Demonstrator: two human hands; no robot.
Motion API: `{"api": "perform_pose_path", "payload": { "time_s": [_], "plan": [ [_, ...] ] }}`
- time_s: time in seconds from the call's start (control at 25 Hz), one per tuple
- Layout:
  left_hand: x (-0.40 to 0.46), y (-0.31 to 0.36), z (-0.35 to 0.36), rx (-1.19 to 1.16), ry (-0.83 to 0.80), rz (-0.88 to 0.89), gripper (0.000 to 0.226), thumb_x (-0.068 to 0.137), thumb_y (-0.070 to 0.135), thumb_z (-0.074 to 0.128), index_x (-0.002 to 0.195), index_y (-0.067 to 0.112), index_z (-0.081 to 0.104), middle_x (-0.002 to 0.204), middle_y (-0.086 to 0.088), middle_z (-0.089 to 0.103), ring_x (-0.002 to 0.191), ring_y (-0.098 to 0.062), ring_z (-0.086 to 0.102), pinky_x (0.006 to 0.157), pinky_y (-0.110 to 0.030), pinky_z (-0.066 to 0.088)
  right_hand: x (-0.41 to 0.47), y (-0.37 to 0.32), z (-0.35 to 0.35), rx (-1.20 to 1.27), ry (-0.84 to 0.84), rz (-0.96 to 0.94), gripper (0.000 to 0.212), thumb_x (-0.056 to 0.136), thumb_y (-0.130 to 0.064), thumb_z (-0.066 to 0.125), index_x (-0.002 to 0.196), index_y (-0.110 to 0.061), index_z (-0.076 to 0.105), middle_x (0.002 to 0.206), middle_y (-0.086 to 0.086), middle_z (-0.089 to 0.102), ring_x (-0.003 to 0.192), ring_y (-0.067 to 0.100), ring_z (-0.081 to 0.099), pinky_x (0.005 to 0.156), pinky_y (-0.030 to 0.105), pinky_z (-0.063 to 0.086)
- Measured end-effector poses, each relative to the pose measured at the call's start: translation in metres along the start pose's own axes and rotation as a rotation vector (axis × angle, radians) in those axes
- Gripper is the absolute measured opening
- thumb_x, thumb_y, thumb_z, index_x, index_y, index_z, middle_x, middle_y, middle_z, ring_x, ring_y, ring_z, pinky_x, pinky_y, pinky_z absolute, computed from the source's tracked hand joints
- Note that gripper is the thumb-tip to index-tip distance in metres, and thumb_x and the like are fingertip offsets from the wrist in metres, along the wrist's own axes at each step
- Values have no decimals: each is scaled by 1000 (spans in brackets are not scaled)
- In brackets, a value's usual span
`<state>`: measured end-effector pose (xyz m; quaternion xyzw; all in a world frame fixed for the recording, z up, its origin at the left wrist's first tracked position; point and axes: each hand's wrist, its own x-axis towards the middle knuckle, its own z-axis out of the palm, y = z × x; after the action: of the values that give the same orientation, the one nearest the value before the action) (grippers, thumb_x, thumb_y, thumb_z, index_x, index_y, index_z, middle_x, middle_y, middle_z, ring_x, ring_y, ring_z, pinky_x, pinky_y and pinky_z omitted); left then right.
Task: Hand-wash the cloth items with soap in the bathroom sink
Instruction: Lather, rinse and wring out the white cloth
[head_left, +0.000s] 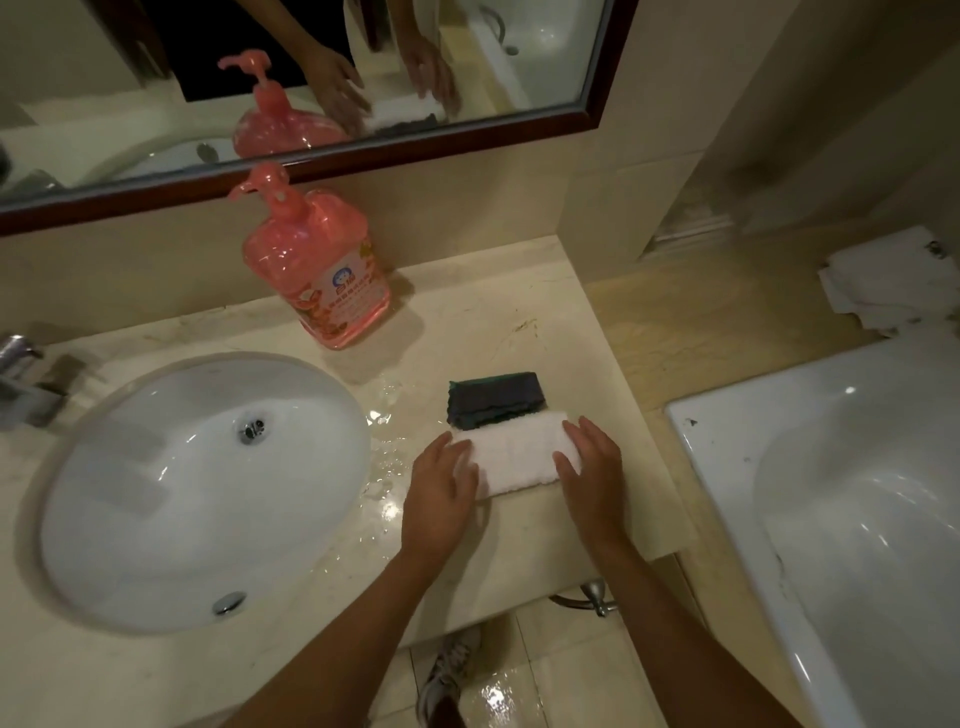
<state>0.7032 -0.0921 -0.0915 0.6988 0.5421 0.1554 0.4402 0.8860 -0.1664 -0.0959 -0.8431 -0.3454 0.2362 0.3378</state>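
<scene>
A folded white cloth (514, 452) lies on the beige counter (519, 322) to the right of the sink (171, 499). Behind it and touching it sits a folded dark cloth (493, 399) with a green edge. My left hand (441, 493) rests flat on the white cloth's left end. My right hand (592, 467) lies flat on its right end, fingers straight. A pink soap pump bottle (317, 265) stands at the back of the counter near the mirror.
Water is pooled on the counter (384, 447) between the sink and the cloths. The tap (21, 374) sits at the far left. A white bathtub (841, 509) lies to the right, with crumpled white towels (893, 286) on its ledge. The floor below is wet.
</scene>
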Motion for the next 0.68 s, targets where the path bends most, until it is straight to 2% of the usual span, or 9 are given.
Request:
{"api": "perform_pose_path", "payload": {
  "time_s": [0.04,0.12,0.16,0.2,0.32,0.44,0.56,0.6,0.68],
  "plan": [
    [-4,0,0,91,-77,18,43,106,39,46,145,24,54,164,2,31,151,-18,24,117,-26,24,-4,1,4,-101,-13,-53,41,97,-17,63,137,-13,60,146,10,54,135,29,47,112,44,41],
    [-6,-4,0,334,-214,37,64,100,61,21,154,32,39,169,4,13,157,-21,7,124,-38,15,-10,4,11,-263,-94,-104,43,100,-27,59,143,-19,55,154,5,47,142,29,41,114,45,36],
    [-5,-6,-1,470,-261,46,74,94,66,7,158,36,29,170,3,6,157,-24,1,125,-42,10,-9,6,12,-320,-124,-106,46,101,-30,57,146,-21,52,157,2,42,146,29,36,116,44,32],
    [-2,-6,-4,570,-300,52,77,91,67,2,159,38,23,171,3,3,157,-26,-2,125,-45,7,-7,7,11,-353,-147,-98,48,102,-31,56,149,-24,49,159,-1,39,149,30,32,118,44,29],
    [4,7,-19,612,-363,38,60,103,59,24,159,38,24,171,2,6,157,-25,0,126,-48,7,-4,-7,6,-356,-168,-38,48,102,-35,54,149,-23,49,160,-2,37,152,29,25,121,43,23],
    [-1,27,-51,530,-247,53,58,104,58,31,157,35,32,170,3,14,157,-23,8,126,-47,11,-12,-46,3,-260,-94,-66,47,100,-34,58,144,-17,54,156,2,44,151,25,28,120,37,24],
    [-23,34,-105,499,-94,46,79,90,71,16,156,33,34,168,0,21,156,-23,15,125,-46,17,-32,-108,11,-166,-99,-168,48,101,-35,57,146,-18,52,158,-1,41,151,17,26,119,26,17],
    [-32,32,-125,493,-46,31,82,88,72,13,157,32,34,168,0,21,156,-22,15,125,-46,17,-41,-129,15,-155,-108,-207,49,101,-37,57,146,-19,51,158,-3,40,152,15,24,119,27,17],
    [-52,23,-168,486,61,-5,73,94,68,23,157,32,33,168,-1,20,156,-22,13,125,-44,16,-62,-172,28,-152,-137,-308,52,100,-45,52,147,-21,51,159,-4,39,152,14,22,121,33,21]
  ]
}}
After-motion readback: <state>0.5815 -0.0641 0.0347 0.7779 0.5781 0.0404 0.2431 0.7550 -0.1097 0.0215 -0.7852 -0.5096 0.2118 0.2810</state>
